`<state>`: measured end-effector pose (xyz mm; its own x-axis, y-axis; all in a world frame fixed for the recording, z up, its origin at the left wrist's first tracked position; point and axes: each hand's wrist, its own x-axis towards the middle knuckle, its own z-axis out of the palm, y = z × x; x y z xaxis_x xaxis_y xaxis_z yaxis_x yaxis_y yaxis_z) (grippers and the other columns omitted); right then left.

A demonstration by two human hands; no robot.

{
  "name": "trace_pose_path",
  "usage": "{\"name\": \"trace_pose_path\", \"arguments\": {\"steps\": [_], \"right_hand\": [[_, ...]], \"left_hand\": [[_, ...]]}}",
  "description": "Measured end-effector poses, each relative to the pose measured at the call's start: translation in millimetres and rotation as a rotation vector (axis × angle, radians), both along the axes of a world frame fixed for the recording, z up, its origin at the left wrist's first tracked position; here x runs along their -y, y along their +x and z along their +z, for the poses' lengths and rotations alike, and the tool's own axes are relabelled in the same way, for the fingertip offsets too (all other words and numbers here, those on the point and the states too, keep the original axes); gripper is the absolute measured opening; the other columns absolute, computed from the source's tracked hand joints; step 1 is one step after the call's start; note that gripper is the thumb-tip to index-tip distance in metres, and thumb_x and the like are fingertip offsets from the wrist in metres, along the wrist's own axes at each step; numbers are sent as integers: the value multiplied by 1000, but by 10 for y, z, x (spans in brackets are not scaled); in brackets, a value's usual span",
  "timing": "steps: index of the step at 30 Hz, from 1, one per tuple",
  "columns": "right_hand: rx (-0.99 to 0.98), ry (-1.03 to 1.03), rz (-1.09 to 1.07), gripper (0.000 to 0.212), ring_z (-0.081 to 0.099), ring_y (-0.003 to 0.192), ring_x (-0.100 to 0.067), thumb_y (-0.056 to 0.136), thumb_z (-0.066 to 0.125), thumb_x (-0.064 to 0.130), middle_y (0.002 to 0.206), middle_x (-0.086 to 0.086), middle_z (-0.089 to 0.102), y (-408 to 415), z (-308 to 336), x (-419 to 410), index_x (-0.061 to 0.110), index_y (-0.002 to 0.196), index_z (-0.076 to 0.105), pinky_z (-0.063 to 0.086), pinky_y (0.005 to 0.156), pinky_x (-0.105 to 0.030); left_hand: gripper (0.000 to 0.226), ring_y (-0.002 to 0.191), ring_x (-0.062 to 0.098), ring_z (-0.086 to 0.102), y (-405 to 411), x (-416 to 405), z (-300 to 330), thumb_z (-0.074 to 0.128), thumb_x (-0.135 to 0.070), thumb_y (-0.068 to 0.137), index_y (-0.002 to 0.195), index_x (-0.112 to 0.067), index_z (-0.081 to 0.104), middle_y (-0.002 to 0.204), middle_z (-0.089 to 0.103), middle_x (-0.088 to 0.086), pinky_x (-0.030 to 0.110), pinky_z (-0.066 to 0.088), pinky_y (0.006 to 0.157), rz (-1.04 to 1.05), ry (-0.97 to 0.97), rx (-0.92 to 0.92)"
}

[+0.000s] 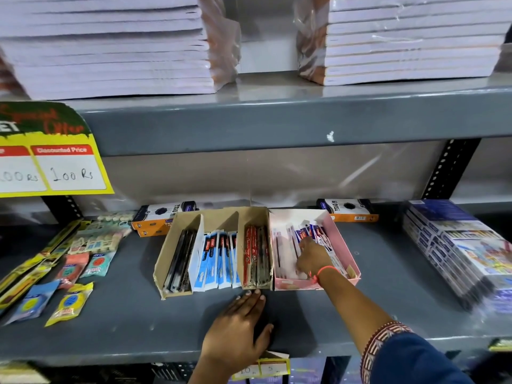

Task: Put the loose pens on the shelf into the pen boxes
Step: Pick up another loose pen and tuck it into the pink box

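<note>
Both hands differ: left hand (238,325) flat, fingers together; right hand (311,257) (fingertips hidden) in pink box (347,245).

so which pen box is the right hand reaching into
The pink box, right of the brown cardboard box; the right hand is inside it among the blue-and-white pen packs.

Single head-worn wide-angle view, facing forward and slightly down, close to the grey metal shelf (388,273), upper shelf tier (249,120) overhead

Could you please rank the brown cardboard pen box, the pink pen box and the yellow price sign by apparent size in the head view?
1. Yellow price sign, partly cut off
2. Brown cardboard pen box
3. Pink pen box

The sign may sit nearer the camera, so its lead is unsure.
</note>
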<state>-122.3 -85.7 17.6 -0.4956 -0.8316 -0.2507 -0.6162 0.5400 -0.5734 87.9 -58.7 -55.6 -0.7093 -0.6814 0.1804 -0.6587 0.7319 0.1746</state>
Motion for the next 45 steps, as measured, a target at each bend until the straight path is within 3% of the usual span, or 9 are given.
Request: {"name": "trace_pose_path", "arguments": {"steps": [3,7,11,19,23,26,34,41,45], "right_hand": [[-27,-64,-15,49,59,109,-35,84,45,-7,119,-20,61,-11,2,-7,5,131,40,49,92,-38],[-284,-69,60,50,60,107,-36,85,41,-4,121,-22,55,71,-6,-53,5,133,38,51,90,-39],[-357,-26,144,46,60,110,-35,86,42,-2,127,-21,48,198,-11,-59,4,132,41,51,92,-40],[-172,-21,90,31,62,104,-32,84,46,3,116,-20,61,231,22,-8,-2,112,58,51,86,-33],[-182,0,110,33,61,109,-32,89,50,13,118,-18,62,310,28,-3,2,120,50,50,89,-36],[-237,56,127,35,60,112,-32,90,43,7,122,-18,60,385,-9,-3,2,125,44,50,91,-38],[-205,33,58,54,60,112,-33,90,36,1,123,-18,60,354,1,22,4,143,24,49,92,-41],[-264,-26,100,41,59,109,-37,87,43,1,123,-20,52,368,7,-18,3,128,42,50,90,-42],[-157,-26,120,32,62,105,-32,84,47,1,116,-18,62,359,-18,11,0,115,57,52,91,-36]], "left_hand": [[63,140,12,12,-6,-3,15,28,-55,90,143,-23,19,153,20,-3,19,-5,107,5,16,-3],[63,140,10,10,-2,-6,15,27,-55,90,143,-24,17,153,18,-5,17,-5,106,9,6,-10],[62,140,9,8,-3,0,-8,25,-56,90,143,-24,16,154,17,-5,15,-9,105,7,-6,0],[61,139,8,11,-8,-4,-1,26,-54,90,143,-23,20,153,21,-6,6,-20,96,-12,-24,-29],[61,140,9,11,-6,-1,-4,27,-54,91,143,-23,20,153,21,-5,13,-9,104,-5,-16,-34],[62,140,9,10,-3,5,-8,26,-55,90,143,-23,19,153,20,-5,16,-5,106,0,-6,-32],[62,140,8,10,2,6,-21,26,-55,90,143,-23,19,154,18,-4,11,-12,101,-6,-4,-35],[62,140,10,10,-3,12,-26,26,-54,91,143,-22,19,154,19,-3,10,-14,100,-18,-9,-39],[61,140,10,12,-8,9,-12,27,-53,91,143,-21,22,153,21,-2,8,-19,97,-29,-10,-42]]}}
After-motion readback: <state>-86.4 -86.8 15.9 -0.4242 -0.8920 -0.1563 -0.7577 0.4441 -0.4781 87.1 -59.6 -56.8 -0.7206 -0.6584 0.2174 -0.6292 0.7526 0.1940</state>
